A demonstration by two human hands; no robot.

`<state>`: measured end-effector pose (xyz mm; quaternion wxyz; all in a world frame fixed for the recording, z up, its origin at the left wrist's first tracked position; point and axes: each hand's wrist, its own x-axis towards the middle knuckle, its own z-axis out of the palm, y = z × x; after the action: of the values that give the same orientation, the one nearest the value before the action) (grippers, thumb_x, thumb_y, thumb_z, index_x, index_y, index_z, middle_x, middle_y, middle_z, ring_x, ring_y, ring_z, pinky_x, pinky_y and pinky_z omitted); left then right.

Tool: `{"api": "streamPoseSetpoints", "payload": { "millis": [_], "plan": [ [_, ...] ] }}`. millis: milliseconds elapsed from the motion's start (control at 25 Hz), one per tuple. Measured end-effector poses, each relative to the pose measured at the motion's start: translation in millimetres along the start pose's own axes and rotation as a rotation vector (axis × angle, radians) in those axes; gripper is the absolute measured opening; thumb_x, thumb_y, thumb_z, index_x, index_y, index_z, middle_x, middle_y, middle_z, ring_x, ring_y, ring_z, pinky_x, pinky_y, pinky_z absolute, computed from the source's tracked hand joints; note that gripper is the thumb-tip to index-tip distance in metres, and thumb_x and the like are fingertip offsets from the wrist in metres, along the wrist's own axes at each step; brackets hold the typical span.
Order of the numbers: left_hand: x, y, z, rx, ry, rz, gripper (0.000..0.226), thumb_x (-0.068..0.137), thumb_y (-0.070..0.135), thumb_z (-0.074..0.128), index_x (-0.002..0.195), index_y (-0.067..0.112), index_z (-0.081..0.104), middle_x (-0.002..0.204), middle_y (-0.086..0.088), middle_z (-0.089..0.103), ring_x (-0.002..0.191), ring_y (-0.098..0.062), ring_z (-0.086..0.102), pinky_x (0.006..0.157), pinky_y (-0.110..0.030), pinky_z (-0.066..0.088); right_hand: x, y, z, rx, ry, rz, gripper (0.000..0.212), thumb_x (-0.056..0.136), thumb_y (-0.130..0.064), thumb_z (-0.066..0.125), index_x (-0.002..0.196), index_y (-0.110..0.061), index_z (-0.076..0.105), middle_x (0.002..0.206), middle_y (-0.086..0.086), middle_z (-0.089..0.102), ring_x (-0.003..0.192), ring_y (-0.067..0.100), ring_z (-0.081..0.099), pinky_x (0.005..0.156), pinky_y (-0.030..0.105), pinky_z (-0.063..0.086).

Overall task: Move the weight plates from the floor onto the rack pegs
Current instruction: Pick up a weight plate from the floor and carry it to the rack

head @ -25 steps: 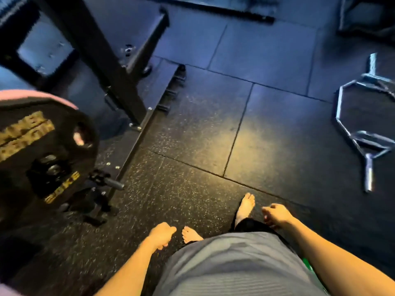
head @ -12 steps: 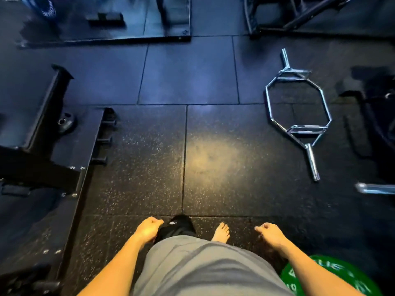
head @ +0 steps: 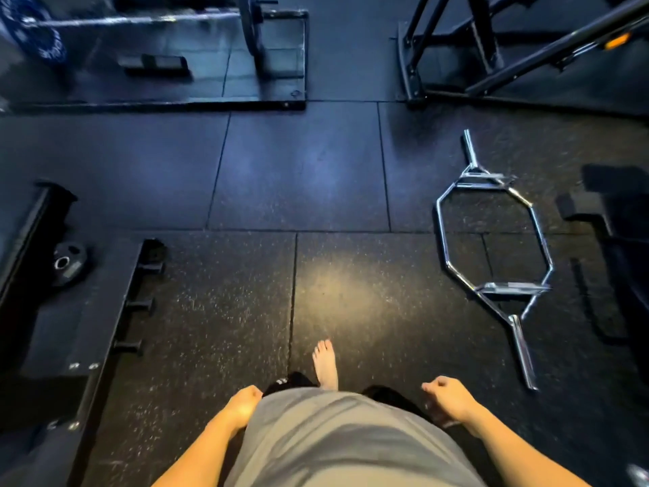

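A small black weight plate [head: 68, 263] lies flat on the rack's base platform at the far left. Short black pegs [head: 140, 305] stick out sideways from the edge of the rack base [head: 105, 346]. My left hand [head: 244, 404] hangs beside my hip with loosely curled fingers and holds nothing. My right hand [head: 447, 398] hangs the same way on the other side, also holding nothing. Both hands are far from the plate. A blue plate [head: 33, 33] sits on a barbell at the top left.
A chrome hex bar [head: 493, 247] lies on the rubber floor to my right. A loaded barbell on a platform [head: 158, 103] stands at the back left, black machine frames [head: 491, 47] at the back right, another dark machine [head: 618, 219] at the right edge. My bare foot [head: 325, 363] steps forward.
The view has swung right, away from the rack with the black plate on its peg, then tilted up. A green plate seen at the lower right half a second ago is out of view.
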<state>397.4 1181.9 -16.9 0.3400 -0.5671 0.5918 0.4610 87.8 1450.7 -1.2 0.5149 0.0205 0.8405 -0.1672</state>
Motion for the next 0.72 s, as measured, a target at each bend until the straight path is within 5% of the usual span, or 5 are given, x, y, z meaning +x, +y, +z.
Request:
{"api": "streamPoseSetpoints", "payload": {
  "millis": [80, 280, 480, 560, 720],
  "plan": [
    [22.1, 56.9, -60.4, -0.005, 0.059, 0.018, 0.018, 0.092, 0.021, 0.055, 0.075, 0.019, 0.055, 0.075, 0.002, 0.063, 0.068, -0.015, 0.053, 0.067, -0.030, 0.042, 25.8, -75.0, -31.4, 0.020, 0.039, -0.066, 0.026, 0.094, -0.024, 0.059, 0.073, -0.008, 0.056, 0.075, 0.019, 0.067, 0.060, 0.025, 0.058, 0.055, 0.028, 0.045],
    [61.6, 208.2, -183.2, -0.073, 0.140, 0.147, 0.020, 0.098, 0.019, 0.051, 0.079, 0.014, 0.050, 0.070, -0.003, 0.058, 0.060, -0.014, 0.052, 0.054, -0.024, 0.041, 95.8, -222.1, -79.3, 0.070, 0.058, -0.136, 0.029, 0.096, -0.013, 0.057, 0.070, -0.010, 0.047, 0.055, 0.011, 0.053, 0.045, 0.020, 0.049, 0.037, 0.018, 0.037],
    [118.1, 308.3, -250.0, -0.308, 0.160, 0.051, 0.015, 0.100, 0.022, 0.049, 0.088, 0.014, 0.051, 0.073, -0.005, 0.058, 0.059, -0.015, 0.050, 0.051, -0.024, 0.036, 197.0, -337.5, -146.0, -0.056, -0.013, -0.034, 0.028, 0.089, -0.021, 0.065, 0.066, -0.006, 0.061, 0.067, 0.010, 0.062, 0.066, 0.024, 0.055, 0.067, 0.037, 0.045],
    [118.4, 333.0, -265.9, -0.358, 0.157, 0.003, 0.016, 0.099, 0.024, 0.049, 0.086, 0.015, 0.054, 0.071, -0.003, 0.056, 0.057, -0.015, 0.050, 0.053, -0.023, 0.037, 218.3, -394.9, -176.4, -0.137, -0.045, -0.038, 0.029, 0.087, -0.026, 0.065, 0.065, -0.008, 0.057, 0.057, 0.010, 0.056, 0.051, 0.022, 0.051, 0.054, 0.035, 0.043],
    [145.7, 367.3, -306.4, -0.530, 0.223, -0.110, 0.027, 0.102, 0.026, 0.047, 0.103, 0.006, 0.065, 0.105, -0.013, 0.065, 0.094, -0.026, 0.061, 0.077, -0.031, 0.045, 255.7, -561.7, -216.6, -0.294, -0.069, -0.135, 0.024, 0.097, -0.017, 0.053, 0.075, -0.011, 0.049, 0.059, 0.009, 0.052, 0.040, 0.018, 0.046, 0.043, 0.019, 0.036]
  ]
}}
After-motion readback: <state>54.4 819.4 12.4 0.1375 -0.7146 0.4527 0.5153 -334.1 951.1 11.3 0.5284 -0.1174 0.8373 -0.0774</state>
